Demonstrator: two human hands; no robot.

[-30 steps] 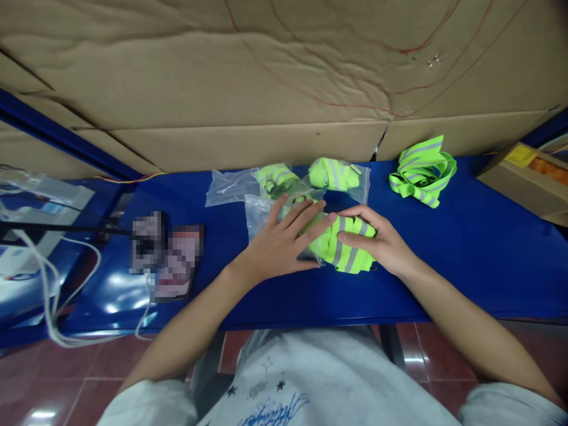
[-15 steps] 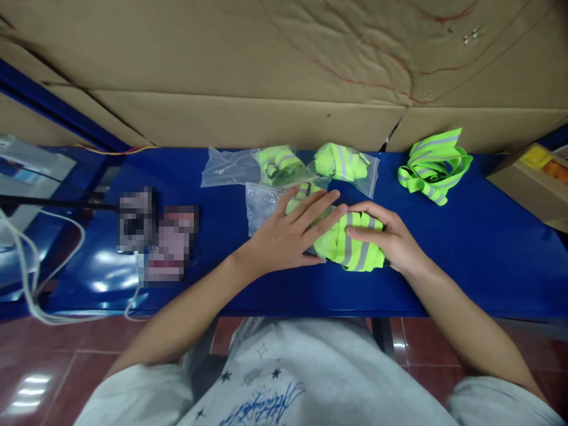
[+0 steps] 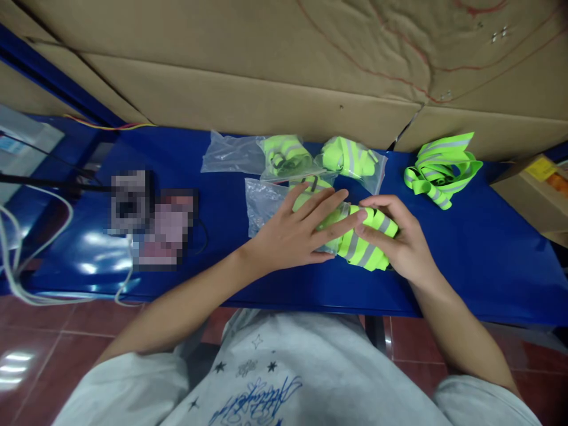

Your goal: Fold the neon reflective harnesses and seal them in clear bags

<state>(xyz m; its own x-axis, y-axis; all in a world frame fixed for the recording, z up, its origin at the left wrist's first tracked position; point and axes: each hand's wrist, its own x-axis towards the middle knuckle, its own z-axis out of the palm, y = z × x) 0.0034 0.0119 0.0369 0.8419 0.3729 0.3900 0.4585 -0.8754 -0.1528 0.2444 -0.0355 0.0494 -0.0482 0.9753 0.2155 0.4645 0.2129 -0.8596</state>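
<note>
My right hand (image 3: 399,239) is wrapped around the right end of a folded neon-yellow reflective strap bundle (image 3: 366,251) with grey stripes, thumb on top. Across its left part lies my left hand (image 3: 306,228), fingers stretched out and flat. Beneath that hand is a clear plastic bag (image 3: 264,204), with more yellow strap inside it near the fingertips; how far the held bundle reaches into a bag is hidden. Behind my hands rest a bagged yellow strap (image 3: 286,155) and a second bagged strap (image 3: 348,157). An unbagged, loosely coiled strap (image 3: 444,168) lies to the right.
On the blue table (image 3: 448,266), a blurred-out device (image 3: 131,201) and a flat blurred item (image 3: 166,228) sit to the left. White cables (image 3: 26,278) run along the left edge. A cardboard wall (image 3: 222,89) closes the back; a cardboard box (image 3: 528,195) stands at right.
The held strap bundle has shifted slightly right with my right hand and is now more tilted. My left hand has slid slightly right over the bag. The camera view has turned a little.
</note>
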